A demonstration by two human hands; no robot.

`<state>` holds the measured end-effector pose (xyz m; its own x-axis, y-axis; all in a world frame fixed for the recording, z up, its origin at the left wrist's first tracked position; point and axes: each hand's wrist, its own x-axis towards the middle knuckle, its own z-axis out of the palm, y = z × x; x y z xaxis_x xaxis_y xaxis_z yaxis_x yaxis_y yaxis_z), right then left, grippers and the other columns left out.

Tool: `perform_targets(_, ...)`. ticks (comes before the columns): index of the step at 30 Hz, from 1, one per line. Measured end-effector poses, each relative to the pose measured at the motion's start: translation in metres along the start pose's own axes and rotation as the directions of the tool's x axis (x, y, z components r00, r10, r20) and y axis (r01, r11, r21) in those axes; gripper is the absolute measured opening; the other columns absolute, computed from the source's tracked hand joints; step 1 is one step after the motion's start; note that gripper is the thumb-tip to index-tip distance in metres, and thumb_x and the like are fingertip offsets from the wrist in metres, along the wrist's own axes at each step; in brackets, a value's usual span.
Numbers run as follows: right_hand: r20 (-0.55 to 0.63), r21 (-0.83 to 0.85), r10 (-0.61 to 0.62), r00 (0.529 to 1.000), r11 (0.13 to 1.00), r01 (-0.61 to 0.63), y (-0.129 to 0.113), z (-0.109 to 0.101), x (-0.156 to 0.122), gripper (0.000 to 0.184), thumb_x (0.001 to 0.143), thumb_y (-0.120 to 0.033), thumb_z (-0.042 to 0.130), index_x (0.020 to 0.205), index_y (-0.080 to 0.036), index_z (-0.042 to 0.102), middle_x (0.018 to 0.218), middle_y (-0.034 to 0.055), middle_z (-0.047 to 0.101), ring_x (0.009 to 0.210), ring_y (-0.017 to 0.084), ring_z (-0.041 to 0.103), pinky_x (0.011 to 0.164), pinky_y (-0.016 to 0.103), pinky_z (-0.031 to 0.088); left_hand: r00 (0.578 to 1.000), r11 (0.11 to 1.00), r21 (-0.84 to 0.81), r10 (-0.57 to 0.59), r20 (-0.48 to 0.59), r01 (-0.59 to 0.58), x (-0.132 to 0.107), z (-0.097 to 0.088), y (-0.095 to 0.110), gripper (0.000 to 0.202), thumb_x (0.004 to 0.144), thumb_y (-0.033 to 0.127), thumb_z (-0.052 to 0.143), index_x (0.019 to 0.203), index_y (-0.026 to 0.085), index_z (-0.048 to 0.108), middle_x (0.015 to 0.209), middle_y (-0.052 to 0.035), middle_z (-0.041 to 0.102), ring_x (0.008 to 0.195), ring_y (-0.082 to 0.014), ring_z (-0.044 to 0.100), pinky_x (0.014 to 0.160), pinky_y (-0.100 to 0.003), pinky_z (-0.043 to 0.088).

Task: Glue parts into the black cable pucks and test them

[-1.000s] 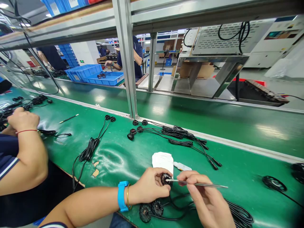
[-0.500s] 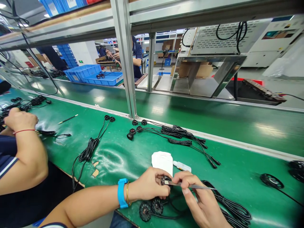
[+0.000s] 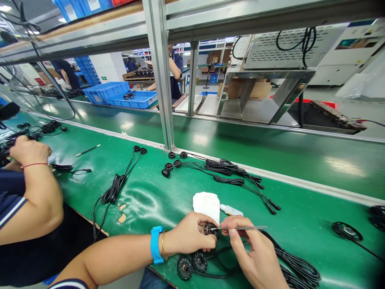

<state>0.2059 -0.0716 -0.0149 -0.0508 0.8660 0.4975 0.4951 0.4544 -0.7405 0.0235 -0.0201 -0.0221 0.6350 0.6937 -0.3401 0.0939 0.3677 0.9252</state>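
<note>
My left hand (image 3: 195, 235) pinches a small round black ribbed part (image 3: 211, 229) and tilts its face toward my right hand (image 3: 251, 241). Between the right thumb and fingers is a thin metal tool (image 3: 249, 228), lying nearly level and seen edge-on. Its pale tip meets the face of the round part; whether it presses there I cannot tell. Two similar round parts (image 3: 184, 267) with black cables rest on the mat just below my left hand. A coiled black cable (image 3: 296, 257) passes beneath and right of my right hand.
Beyond my hands lie a white cloth-like pad (image 3: 206, 204) and a small white bottle (image 3: 231, 210). Bundled cables (image 3: 225, 167) run along the metal rail; another bundle (image 3: 113, 188) is to the left. A co-worker's arm (image 3: 42, 188) is at far left. A metal post (image 3: 161, 80) rises ahead.
The metal tool has turned from showing its flat face to edge-on, its right end rising. My right hand has shifted slightly upward. My left hand keeps hold of the round part.
</note>
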Motion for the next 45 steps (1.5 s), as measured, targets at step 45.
perform_targets(45,-0.028,-0.137,-0.184,0.983,0.974,0.178,-0.005,-0.005,0.007,0.013,0.093,-0.012,0.054,0.102,-0.021,0.059,0.089,0.0035,0.066,0.078,0.015,0.067,0.072,0.025,0.056,1.0,1.0,0.025,-0.01,-0.026,0.011,0.001,0.001,-0.002,0.029,0.063,0.014,0.063,0.091,0.012,0.071,0.059,0.0032,0.058,0.052,-0.0107,0.055,0.05,-0.02,0.04)
